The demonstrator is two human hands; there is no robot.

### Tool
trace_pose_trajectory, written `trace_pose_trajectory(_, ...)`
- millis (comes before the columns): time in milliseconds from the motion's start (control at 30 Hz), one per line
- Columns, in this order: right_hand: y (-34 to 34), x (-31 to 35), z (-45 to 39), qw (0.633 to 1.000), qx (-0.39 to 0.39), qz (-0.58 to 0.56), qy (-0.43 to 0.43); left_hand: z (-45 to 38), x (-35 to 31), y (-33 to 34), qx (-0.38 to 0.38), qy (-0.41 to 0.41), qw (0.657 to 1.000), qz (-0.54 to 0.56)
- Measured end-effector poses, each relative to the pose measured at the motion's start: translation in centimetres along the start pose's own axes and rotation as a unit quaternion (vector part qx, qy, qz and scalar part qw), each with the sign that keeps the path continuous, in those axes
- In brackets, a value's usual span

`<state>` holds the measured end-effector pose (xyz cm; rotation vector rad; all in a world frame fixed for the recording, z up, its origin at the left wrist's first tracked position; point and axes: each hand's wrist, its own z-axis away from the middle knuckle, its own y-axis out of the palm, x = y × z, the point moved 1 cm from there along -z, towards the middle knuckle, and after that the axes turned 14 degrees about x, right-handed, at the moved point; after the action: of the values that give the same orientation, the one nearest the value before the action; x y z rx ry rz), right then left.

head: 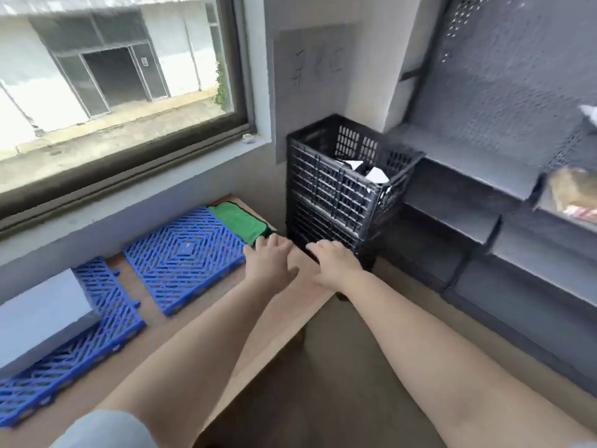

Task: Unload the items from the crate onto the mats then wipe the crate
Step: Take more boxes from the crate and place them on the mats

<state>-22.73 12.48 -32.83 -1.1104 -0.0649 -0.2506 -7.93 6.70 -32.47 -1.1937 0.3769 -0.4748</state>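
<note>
Crate (332, 195): black, lattice-walled, standing upright at the far end of the wooden bench (258, 344), in the corner between the wall below the window (113, 85) and the grey shelving unit (468, 221). It appears to rest on a second black crate (the boundary between the two is not clear). White items (376, 174) are visible inside, near the upper rim; their kind cannot be determined.

Mats: two blue perforated plastic mats lie flat on the bench. The far mat (187, 257) lies nearer the crate; the near mat (74, 344) lies at the lower left, partly under a grey block (42, 318). A folded green cloth (240, 223) lies at the far end of the far mat, just beside the crate.

Left hand (269, 265): extended forward over the bench, fingers straight and slightly spread, holding nothing. Its fingertips are close to the corner of the far mat; contact cannot be confirmed.

Right hand (334, 265): extended forward beside the left, fingers relaxed and spread, holding nothing. Its fingertips reach the lower front of the crate stack; contact cannot be confirmed.
</note>
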Motion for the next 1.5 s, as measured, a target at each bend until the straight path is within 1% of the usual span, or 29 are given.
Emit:
trace_pose_trajectory(67,0.1,-4.8,2.6,0.999,-0.026,-0.017,0.026,-0.9,-6.0,-0.7,-0.012,0.039,0.999,-0.019)
trace_pose_trajectory(267,3.0,-16.0,9.8,0.986,-0.023,-0.096,0.131,-2.0,-21.6,-0.3,-0.014,0.155,0.986,-0.055)
trace_pose_trajectory(367,3.7,-20.9,12.5,0.975,-0.029,-0.129,0.179,-2.4,-27.4,0.7,-0.006,0.205,0.975,-0.091)
trace_pose_trajectory(467,4.3,-25.1,14.4,0.963,-0.04,-0.16,0.213,-3.7,-31.1,1.4,0.01,0.222,0.968,-0.118)
trace_pose_trajectory(633,5.0,-30.7,15.9,0.948,-0.041,-0.183,0.257,-7.0,-35.3,1.6,0.008,0.26,0.953,-0.153)
trace_pose_trajectory(767,4.2,-35.0,14.5,0.944,-0.021,-0.177,0.279,-11.0,-38.2,1.1,0.001,0.284,0.947,-0.152)
trace_pose_trajectory(967,-1.0,-42.5,9.2,0.938,-0.019,-0.17,0.301,-20.4,-42.7,-1.7,-0.004,0.306,0.942,-0.134)
trace_pose_trajectory(1033,-3.7,-45.2,7.0,0.939,-0.017,-0.163,0.303,-23.9,-43.7,-3.3,-0.02,0.311,0.942,-0.127)
trace_pose_trajectory(1200,-10.3,-51.3,1.2,0.943,-0.024,-0.161,0.29,-32.8,-45.7,-8.3,-0.05,0.282,0.951,-0.115)
trace_pose_trajectory(1333,-12.7,-54.9,-2.5,0.939,-0.025,-0.187,0.286,-37.9,-46.5,-9.7,-0.046,0.254,0.961,-0.098)
trace_pose_trajectory(1500,-16.8,-59.7,-7.5,0.956,-0.016,-0.163,0.245,-43.4,-47.7,-11.5,-0.032,0.212,0.974,-0.075)
